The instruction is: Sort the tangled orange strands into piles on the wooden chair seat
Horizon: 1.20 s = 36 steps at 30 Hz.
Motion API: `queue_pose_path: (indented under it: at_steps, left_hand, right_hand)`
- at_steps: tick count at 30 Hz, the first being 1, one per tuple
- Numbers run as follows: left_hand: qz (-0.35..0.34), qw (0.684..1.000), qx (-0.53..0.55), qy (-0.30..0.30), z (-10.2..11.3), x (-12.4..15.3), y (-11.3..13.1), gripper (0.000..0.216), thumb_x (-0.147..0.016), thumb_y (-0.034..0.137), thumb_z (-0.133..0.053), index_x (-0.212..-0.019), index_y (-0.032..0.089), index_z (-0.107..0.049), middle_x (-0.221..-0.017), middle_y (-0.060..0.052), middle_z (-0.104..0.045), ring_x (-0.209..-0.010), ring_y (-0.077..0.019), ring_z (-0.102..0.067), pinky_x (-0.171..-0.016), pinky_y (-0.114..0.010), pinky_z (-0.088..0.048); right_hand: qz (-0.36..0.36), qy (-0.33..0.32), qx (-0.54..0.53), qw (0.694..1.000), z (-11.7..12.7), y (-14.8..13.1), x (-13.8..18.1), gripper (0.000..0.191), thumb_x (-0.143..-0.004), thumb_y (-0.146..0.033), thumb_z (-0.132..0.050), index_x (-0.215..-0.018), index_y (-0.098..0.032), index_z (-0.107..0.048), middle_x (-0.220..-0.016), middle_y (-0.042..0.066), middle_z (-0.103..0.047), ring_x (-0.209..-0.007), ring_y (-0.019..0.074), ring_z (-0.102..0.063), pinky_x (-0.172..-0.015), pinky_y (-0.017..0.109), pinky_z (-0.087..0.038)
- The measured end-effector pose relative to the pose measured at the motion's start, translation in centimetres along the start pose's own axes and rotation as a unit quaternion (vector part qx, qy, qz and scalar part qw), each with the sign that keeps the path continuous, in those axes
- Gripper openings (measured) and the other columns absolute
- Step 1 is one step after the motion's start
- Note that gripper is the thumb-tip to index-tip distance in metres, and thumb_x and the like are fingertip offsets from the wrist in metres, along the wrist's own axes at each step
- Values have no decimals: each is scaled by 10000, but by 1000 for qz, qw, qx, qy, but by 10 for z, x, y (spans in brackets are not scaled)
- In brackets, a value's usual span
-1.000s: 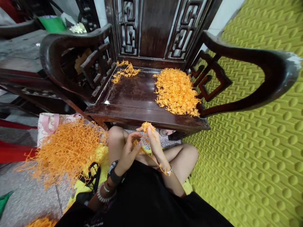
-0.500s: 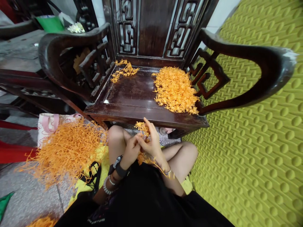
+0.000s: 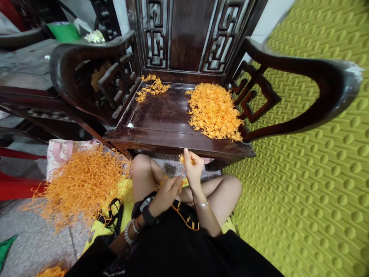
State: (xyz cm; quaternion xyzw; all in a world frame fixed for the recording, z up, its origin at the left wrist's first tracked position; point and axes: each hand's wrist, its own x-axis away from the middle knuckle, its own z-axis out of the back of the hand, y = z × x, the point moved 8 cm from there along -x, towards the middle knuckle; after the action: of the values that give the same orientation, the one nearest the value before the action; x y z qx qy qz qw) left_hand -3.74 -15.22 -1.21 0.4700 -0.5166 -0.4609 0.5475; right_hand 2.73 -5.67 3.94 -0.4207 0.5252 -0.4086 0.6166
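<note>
My left hand is closed in a pinch on a thin orange strand that trails down across my black lap. Just above it, my right hand is closed around a small orange clump, held in front of the chair's front edge. Both hands hover over my bare knees. On the dark wooden chair seat lie a large heap of orange pieces on the right and a smaller scatter at the back left.
A big loose mound of orange strands lies on the floor at my left, over a pink-and-white bag. A green bumpy mat covers the floor on the right. The chair's curved armrests jut toward me.
My hands have drawn apart: the right one rose with a small clump, the left one dropped toward my lap with the strand, which now hangs lower.
</note>
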Motion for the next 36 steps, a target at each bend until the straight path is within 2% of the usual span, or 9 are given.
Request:
queue_pose_path:
  at_steps: [8,14,18,20,25,28,31,33,36]
  left_hand:
    - [-14,994,27,-109,-24,13,34,439,-961,500,-331,-658,184,-363,-582,50,-310,-531,-89,-256,-513,-248,-231]
    - [-39,985,37,-162,-39,25,65,474,-954,514,-339,-612,187,-369,-544,45,-337,-507,-89,-276,-506,-258,-242]
    - [56,966,95,-232,-46,40,45,508,-922,568,-376,-582,191,-378,-499,52,-323,-454,-79,-257,-457,-258,-199]
    - [83,963,143,-213,-41,40,36,510,-901,591,-406,-589,189,-378,-487,66,-288,-443,-71,-222,-449,-256,-167]
    - [48,979,161,-115,-26,20,32,533,-877,600,-454,-562,174,-395,-489,58,-314,-455,-67,-255,-463,-251,-187]
    - [27,983,175,-54,-18,9,32,520,-865,613,-461,-607,161,-456,-519,47,-367,-447,-64,-254,-444,-237,-175]
    - [2,981,193,30,-3,2,33,490,-844,613,-500,-654,162,-477,-518,57,-371,-447,-63,-260,-450,-219,-197]
    - [-17,976,205,73,8,-1,35,461,-849,592,-512,-669,170,-462,-498,70,-342,-448,-66,-262,-460,-211,-221]
    - [-42,967,216,126,20,-5,39,444,-851,585,-517,-682,182,-441,-497,77,-334,-446,-69,-258,-457,-209,-233]
  right_hand:
    - [-1,112,-50,992,47,-41,0,545,-865,-438,-568,-497,-184,-256,-479,-59,-228,-458,53,-182,-445,235,-180]
    - [3,128,-136,982,75,-59,-7,509,-859,-393,-606,-473,-191,-343,-450,-54,-308,-405,63,-288,-421,248,-258]
    - [137,264,-196,934,148,-86,-34,438,-836,-360,-622,-530,-234,-335,-464,-72,-242,-373,72,-196,-363,247,-166]
    - [196,278,-163,926,168,-105,-48,448,-871,-379,-578,-526,-243,-327,-460,-66,-241,-367,79,-170,-361,262,-146]
    - [191,69,76,976,117,-107,-113,463,-900,-446,-525,-534,-202,-381,-504,-40,-345,-436,82,-322,-449,250,-272]
    - [160,50,242,956,98,-68,-169,310,-909,-381,-493,-673,-184,-530,-661,18,-513,-649,142,-496,-663,300,-418]
    - [62,44,392,917,97,-22,-220,163,-818,-301,-609,-822,-139,-626,-978,144,-603,-1010,282,-525,-919,438,-393]
    - [22,37,421,906,95,-9,-229,218,-747,-298,-684,-853,-111,-647,-1179,213,-557,-1164,360,-450,-998,511,-333]
    - [122,49,335,933,81,-40,-188,244,-777,-376,-653,-848,-142,-647,-1232,184,-557,-1183,321,-472,-1017,481,-344]
